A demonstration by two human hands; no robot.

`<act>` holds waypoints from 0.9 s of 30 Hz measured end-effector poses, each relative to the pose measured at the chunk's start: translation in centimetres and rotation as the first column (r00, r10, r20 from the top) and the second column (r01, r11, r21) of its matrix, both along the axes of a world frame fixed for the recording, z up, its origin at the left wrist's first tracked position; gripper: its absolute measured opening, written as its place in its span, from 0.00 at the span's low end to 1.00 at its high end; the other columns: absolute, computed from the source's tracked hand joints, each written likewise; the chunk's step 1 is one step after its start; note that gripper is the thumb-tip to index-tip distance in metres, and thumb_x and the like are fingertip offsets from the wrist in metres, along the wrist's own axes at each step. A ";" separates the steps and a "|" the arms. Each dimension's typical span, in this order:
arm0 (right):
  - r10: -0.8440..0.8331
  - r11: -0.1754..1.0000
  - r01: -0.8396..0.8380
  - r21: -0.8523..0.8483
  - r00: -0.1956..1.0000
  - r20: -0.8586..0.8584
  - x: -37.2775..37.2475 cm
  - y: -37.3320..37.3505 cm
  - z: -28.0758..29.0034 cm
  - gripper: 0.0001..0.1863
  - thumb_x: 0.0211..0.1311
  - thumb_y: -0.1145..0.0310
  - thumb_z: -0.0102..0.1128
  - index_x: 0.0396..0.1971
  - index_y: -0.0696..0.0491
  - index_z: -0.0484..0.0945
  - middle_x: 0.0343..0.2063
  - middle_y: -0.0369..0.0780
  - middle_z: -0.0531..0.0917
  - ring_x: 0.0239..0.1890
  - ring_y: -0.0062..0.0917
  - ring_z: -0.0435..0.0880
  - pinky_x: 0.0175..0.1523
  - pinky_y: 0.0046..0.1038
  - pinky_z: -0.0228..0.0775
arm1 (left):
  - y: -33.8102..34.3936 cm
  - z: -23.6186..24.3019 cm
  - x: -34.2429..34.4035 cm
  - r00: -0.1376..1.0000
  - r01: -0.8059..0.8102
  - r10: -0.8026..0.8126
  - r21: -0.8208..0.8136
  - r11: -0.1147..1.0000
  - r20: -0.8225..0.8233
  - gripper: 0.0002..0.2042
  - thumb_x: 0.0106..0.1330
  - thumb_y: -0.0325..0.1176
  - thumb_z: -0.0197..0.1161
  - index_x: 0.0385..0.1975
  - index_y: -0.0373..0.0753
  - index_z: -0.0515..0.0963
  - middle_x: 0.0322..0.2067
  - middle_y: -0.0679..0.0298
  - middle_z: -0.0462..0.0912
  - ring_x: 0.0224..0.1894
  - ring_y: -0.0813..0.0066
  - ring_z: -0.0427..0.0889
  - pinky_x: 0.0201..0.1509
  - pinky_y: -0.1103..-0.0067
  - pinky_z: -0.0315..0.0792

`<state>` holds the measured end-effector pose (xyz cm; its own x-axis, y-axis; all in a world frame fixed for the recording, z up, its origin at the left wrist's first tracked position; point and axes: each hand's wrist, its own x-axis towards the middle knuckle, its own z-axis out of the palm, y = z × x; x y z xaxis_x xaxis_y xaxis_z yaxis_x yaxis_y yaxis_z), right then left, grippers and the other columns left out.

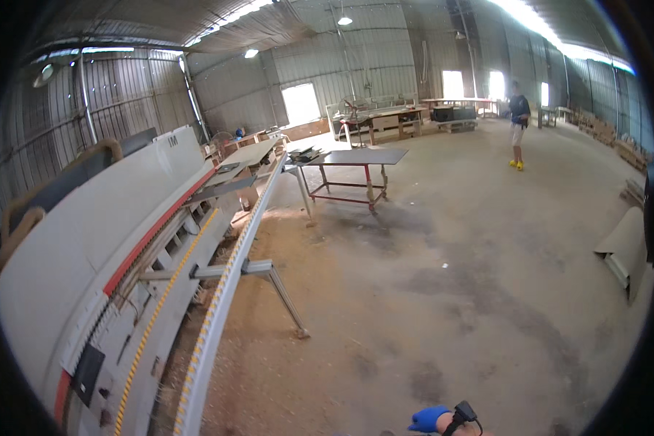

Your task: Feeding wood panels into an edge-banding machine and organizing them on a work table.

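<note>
My right hand, in a blue glove, shows at the lower edge, pointing left. A black device with a strap sits on that wrist. The fingers are too small and cut off by the edge to tell whether they are closed, and I make out nothing in them. Only floor lies behind the hand. My left hand is not in view. Along the left stretches a long white machine with a red strip, and a rail with yellow rollers runs beside it.
A support leg juts from the rail onto the dusty floor. Farther off stands a red-framed trolley table with a dark top. A person in yellow shoes stands at the back right. A bent sheet lies at the right.
</note>
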<state>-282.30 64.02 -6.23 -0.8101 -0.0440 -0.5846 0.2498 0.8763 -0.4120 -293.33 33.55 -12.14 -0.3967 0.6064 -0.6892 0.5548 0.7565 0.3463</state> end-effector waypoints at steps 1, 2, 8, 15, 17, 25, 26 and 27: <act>0.124 0.981 -0.139 0.134 0.986 0.113 -4.7 2.4 -0.2 0.32 0.65 0.36 0.44 0.51 0.48 0.80 0.47 0.45 0.84 0.48 0.46 0.82 0.52 0.42 0.74 | -0.1 1.1 -3.2 1.000 -0.007 0.007 -0.013 1.000 -0.001 0.24 0.68 0.53 0.51 0.53 0.43 0.80 0.51 0.49 0.81 0.53 0.52 0.81 0.57 0.63 0.74; 0.029 0.994 -0.026 0.107 0.999 -0.031 -9.0 3.9 2.6 0.26 0.63 0.42 0.54 0.48 0.47 0.82 0.42 0.47 0.85 0.47 0.43 0.84 0.49 0.42 0.76 | -0.1 1.9 -6.5 0.962 -0.256 0.245 0.096 0.962 0.118 0.24 0.68 0.53 0.51 0.53 0.44 0.80 0.51 0.51 0.82 0.54 0.53 0.81 0.57 0.65 0.74; -0.265 0.950 0.189 -0.249 0.909 -0.321 -35.1 17.7 2.3 0.25 0.62 0.44 0.59 0.49 0.49 0.81 0.39 0.44 0.87 0.43 0.38 0.86 0.48 0.37 0.77 | 3.7 -9.1 -30.4 0.622 -0.780 0.752 0.085 0.621 0.218 0.21 0.68 0.49 0.53 0.52 0.43 0.80 0.51 0.55 0.83 0.54 0.56 0.81 0.57 0.66 0.75; -0.403 0.911 0.355 -0.209 0.874 -0.271 -60.3 37.9 -4.5 0.27 0.59 0.46 0.63 0.51 0.51 0.81 0.39 0.44 0.87 0.43 0.38 0.86 0.50 0.35 0.77 | 27.8 -6.2 -67.6 0.807 -0.589 0.481 0.408 0.697 0.343 0.27 0.65 0.53 0.57 0.52 0.36 0.79 0.49 0.53 0.83 0.52 0.57 0.82 0.57 0.68 0.74; -0.417 0.899 0.360 -0.249 0.878 -0.234 -66.9 42.5 -6.5 0.28 0.58 0.47 0.65 0.52 0.51 0.80 0.38 0.45 0.87 0.42 0.38 0.87 0.50 0.33 0.77 | 39.2 -5.2 -79.9 0.821 -0.547 0.566 0.390 0.741 0.077 0.29 0.65 0.53 0.58 0.56 0.35 0.76 0.50 0.51 0.83 0.52 0.55 0.82 0.57 0.67 0.74; -0.736 0.657 0.723 -0.216 0.551 -0.394 -92.8 63.2 -10.1 0.28 0.54 0.54 0.68 0.52 0.55 0.79 0.34 0.48 0.87 0.38 0.38 0.87 0.47 0.35 0.78 | 63.1 -1.7 -108.6 0.941 -0.337 0.312 0.481 0.809 0.134 0.29 0.65 0.53 0.59 0.57 0.35 0.74 0.49 0.50 0.83 0.52 0.52 0.81 0.57 0.67 0.74; -0.711 0.682 0.700 -0.211 0.567 -0.416 -96.9 66.9 -11.5 0.28 0.54 0.54 0.68 0.52 0.55 0.79 0.34 0.48 0.87 0.38 0.38 0.87 0.47 0.35 0.78 | 65.7 -2.2 -111.9 0.933 -0.354 0.337 0.502 0.789 0.129 0.29 0.65 0.53 0.59 0.57 0.35 0.74 0.49 0.50 0.83 0.52 0.52 0.81 0.57 0.67 0.74; -0.714 0.681 0.693 -0.237 0.557 -0.425 -100.9 69.8 -14.7 0.28 0.55 0.54 0.68 0.52 0.55 0.78 0.33 0.48 0.87 0.37 0.36 0.87 0.45 0.34 0.78 | 67.1 -3.1 -116.1 0.927 -0.352 0.374 0.404 0.844 0.026 0.29 0.65 0.54 0.59 0.57 0.35 0.74 0.49 0.49 0.82 0.53 0.52 0.81 0.58 0.67 0.73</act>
<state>-383.25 133.79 -20.96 -0.7495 0.6432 -0.1564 0.5572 0.4854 -0.6737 -409.41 100.68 -15.25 -0.6703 0.6281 -0.3952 0.2926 0.7131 0.6371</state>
